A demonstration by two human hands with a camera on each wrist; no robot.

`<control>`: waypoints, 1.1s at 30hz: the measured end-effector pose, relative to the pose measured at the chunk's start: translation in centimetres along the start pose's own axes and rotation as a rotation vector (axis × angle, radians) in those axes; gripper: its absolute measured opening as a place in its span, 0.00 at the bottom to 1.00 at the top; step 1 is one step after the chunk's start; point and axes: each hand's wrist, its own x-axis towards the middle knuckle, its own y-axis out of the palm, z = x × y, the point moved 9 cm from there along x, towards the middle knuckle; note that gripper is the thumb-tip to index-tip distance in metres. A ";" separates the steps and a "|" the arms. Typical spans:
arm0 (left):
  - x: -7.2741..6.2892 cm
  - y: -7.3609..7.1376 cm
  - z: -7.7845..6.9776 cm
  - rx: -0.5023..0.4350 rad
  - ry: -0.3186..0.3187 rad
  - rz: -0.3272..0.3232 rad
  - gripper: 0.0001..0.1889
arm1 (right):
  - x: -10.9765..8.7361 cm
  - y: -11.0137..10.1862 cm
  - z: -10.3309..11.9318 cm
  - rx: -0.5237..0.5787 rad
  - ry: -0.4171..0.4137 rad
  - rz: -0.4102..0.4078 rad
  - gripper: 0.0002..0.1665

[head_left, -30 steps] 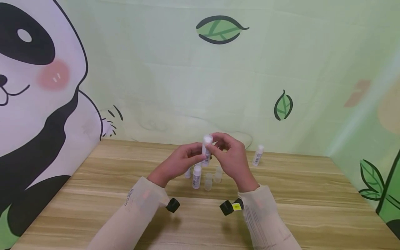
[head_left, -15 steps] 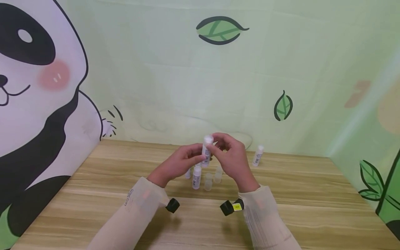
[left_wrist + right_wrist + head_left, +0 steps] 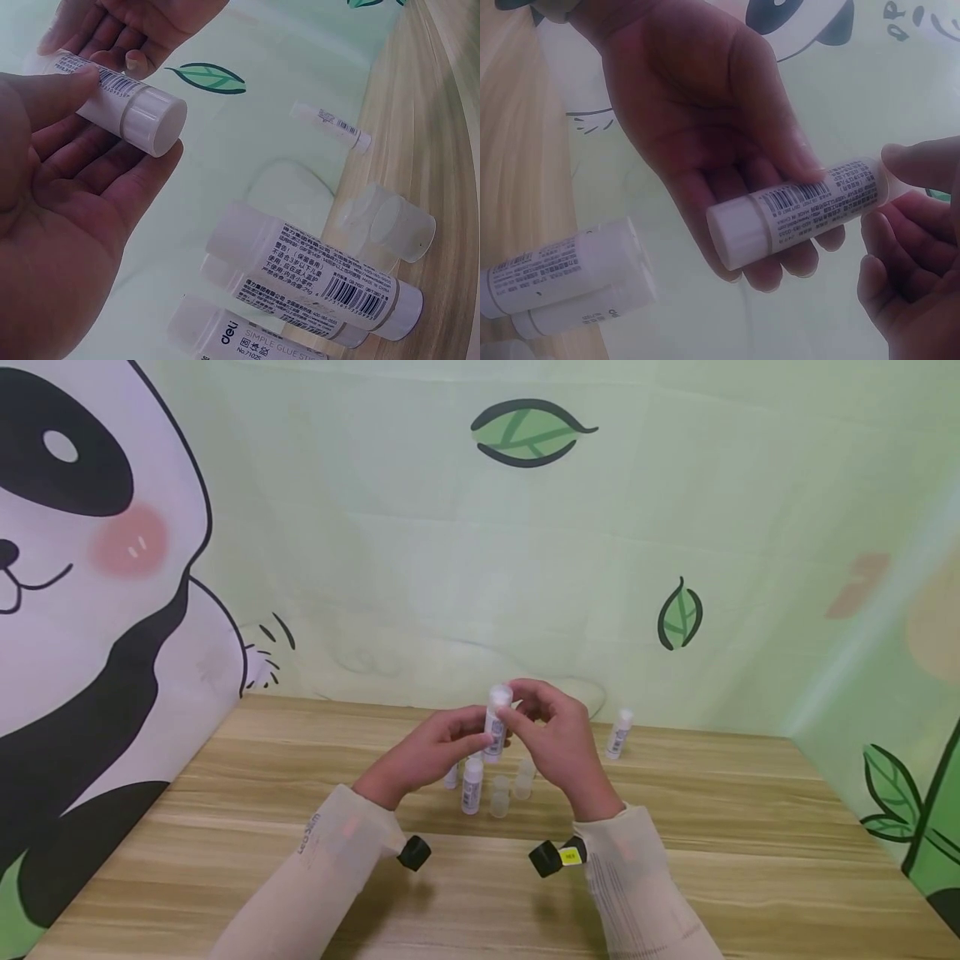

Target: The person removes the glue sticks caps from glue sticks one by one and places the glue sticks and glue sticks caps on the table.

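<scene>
A white glue stick (image 3: pixel 496 723) is held upright above the table between both hands. My left hand (image 3: pixel 427 747) grips its lower body, thumb across the barcode label and fingers behind. My right hand (image 3: pixel 558 739) pinches the upper end between thumb and fingers. In the left wrist view the base (image 3: pixel 154 124) points out past the left fingers. Below the hands, a white glue stick (image 3: pixel 472 785) stands upright, with others close behind it, partly hidden by the left hand. Beside them stand two translucent caps (image 3: pixel 499 797), the farther one partly behind the right hand.
Apart from the group, a single glue stick (image 3: pixel 618 733) stands at the back right of the wooden table (image 3: pixel 750 827). A backdrop (image 3: pixel 420 568) with a printed panda and leaves rises behind the table's far edge. Black wrist cameras (image 3: pixel 415 853) hang below both sleeves.
Both hands stay in nearly the same place around the glue stick. It sits very slightly lower in the head view; the standing glue sticks and caps have not moved.
</scene>
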 end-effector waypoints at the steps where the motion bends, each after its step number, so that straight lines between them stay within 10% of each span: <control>1: 0.0 0.0 -0.1 0.001 0.001 0.003 0.22 | 0.0 0.0 0.0 0.002 -0.001 0.002 0.16; 33: 0.2 0.6 -0.2 -0.037 0.032 0.078 0.22 | 0.0 0.1 0.6 -0.038 -0.038 0.063 0.17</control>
